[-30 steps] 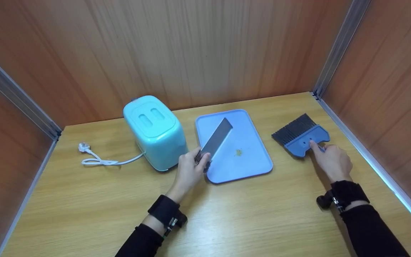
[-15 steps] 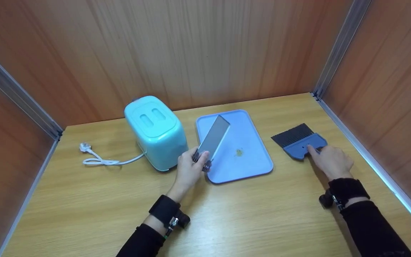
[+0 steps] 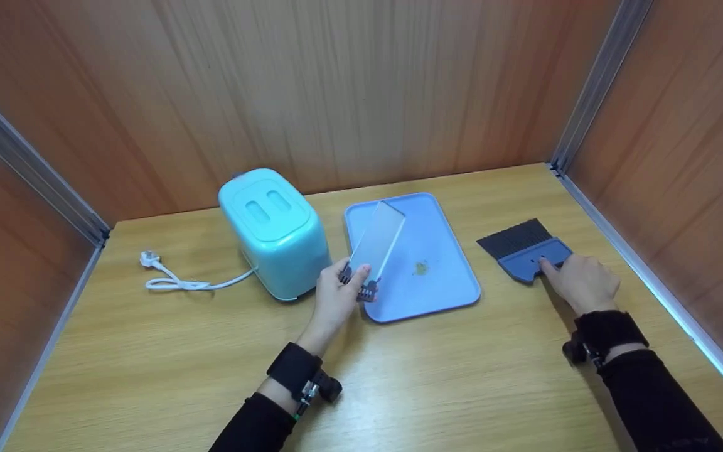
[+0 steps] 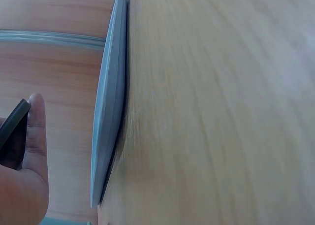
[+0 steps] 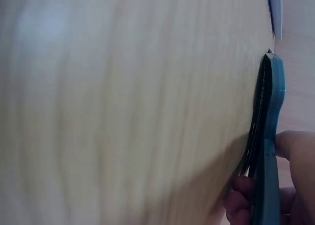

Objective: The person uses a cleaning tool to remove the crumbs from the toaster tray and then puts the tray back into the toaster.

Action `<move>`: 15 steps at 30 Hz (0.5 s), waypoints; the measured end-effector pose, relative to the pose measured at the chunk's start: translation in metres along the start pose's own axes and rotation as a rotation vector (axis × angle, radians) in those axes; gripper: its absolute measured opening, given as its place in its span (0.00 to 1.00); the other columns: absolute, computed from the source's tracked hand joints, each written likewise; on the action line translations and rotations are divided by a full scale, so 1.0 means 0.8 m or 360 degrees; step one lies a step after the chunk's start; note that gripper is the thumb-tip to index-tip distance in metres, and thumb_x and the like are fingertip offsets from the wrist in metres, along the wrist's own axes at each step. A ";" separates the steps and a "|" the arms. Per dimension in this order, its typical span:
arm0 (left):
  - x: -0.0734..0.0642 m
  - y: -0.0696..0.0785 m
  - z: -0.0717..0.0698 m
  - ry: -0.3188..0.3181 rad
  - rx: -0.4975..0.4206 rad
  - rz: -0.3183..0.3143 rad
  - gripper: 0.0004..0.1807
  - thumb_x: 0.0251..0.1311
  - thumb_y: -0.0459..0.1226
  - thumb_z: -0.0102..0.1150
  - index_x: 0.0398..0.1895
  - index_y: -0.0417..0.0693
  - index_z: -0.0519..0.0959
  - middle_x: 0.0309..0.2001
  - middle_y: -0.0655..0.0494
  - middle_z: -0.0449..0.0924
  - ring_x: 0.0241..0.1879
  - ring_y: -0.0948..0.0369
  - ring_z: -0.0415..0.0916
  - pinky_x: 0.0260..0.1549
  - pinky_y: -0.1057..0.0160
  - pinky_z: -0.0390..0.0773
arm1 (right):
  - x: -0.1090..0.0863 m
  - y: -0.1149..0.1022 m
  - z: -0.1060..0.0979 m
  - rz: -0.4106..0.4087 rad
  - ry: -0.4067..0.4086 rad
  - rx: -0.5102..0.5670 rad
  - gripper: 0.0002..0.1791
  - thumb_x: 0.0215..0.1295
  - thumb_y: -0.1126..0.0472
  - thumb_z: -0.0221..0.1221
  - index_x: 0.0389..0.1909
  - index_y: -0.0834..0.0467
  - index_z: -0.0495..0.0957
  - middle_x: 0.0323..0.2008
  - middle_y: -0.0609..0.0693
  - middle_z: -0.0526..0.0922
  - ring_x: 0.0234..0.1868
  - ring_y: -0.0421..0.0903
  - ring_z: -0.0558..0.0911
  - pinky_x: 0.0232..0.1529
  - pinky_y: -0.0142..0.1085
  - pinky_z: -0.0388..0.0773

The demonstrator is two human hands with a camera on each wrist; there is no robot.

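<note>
My left hand (image 3: 334, 294) pinches the near end of a flat metal crumb tray (image 3: 376, 238), thumb on top. The crumb tray tilts over the left part of a blue serving tray (image 3: 443, 276), which bears a small patch of crumbs (image 3: 421, 268). In the left wrist view, the thumb (image 4: 37, 136) lies against the crumb tray's dark end (image 4: 14, 129). At the right, my right hand (image 3: 582, 285) holds a blue brush (image 3: 534, 258) with dark bristles, which point to the far left, low over the table. The thumb is on the brush's upper face; other fingers curl below it.
A turquoise toaster (image 3: 273, 232) stands left of the serving tray. Its white cord (image 3: 179, 285) ends in a plug (image 3: 148, 258) farther left. Wooden panels (image 3: 361, 94) wall the table (image 3: 399, 383) at the back and both sides.
The crumb tray has rolled in my left hand, so its broad face now shows wider and paler. In my right hand the brush has turned slightly and tipped flatter, its bristles a little nearer me.
</note>
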State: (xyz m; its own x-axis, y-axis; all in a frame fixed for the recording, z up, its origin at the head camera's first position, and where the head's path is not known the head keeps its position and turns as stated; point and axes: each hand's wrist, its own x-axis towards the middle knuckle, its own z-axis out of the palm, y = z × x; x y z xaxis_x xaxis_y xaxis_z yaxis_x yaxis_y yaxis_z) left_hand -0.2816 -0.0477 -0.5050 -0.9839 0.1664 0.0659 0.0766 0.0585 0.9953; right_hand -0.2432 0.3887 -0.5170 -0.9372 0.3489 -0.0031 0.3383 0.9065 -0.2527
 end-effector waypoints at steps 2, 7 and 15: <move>0.000 -0.001 0.001 0.0004 -0.0045 -0.0036 0.14 0.78 0.35 0.60 0.57 0.34 0.81 0.38 0.42 0.90 0.32 0.57 0.90 0.35 0.56 0.92 | 0.001 0.001 0.001 0.0006 -0.0010 0.0019 0.39 0.77 0.32 0.53 0.11 0.52 0.60 0.15 0.45 0.60 0.17 0.46 0.67 0.17 0.37 0.60; 0.001 -0.004 0.005 0.0024 -0.0142 -0.0102 0.14 0.78 0.34 0.60 0.59 0.32 0.80 0.39 0.43 0.89 0.32 0.58 0.89 0.35 0.55 0.92 | 0.003 0.001 0.002 0.0006 -0.0062 0.0063 0.37 0.77 0.33 0.53 0.12 0.53 0.61 0.15 0.45 0.62 0.18 0.47 0.69 0.17 0.36 0.62; 0.001 -0.004 0.010 0.0063 -0.0214 -0.0158 0.15 0.78 0.34 0.60 0.60 0.32 0.80 0.39 0.43 0.89 0.33 0.58 0.89 0.36 0.55 0.92 | 0.006 0.002 0.006 -0.0044 -0.0081 0.0106 0.35 0.78 0.38 0.54 0.13 0.54 0.63 0.16 0.48 0.66 0.19 0.48 0.73 0.15 0.35 0.66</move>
State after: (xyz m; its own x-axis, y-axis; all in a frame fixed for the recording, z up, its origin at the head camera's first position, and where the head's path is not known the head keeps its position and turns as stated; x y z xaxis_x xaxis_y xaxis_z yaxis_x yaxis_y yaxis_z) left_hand -0.2812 -0.0401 -0.5090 -0.9913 0.1274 -0.0334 -0.0414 -0.0602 0.9973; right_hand -0.2476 0.3910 -0.5220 -0.9498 0.3097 -0.0438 0.3072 0.8972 -0.3172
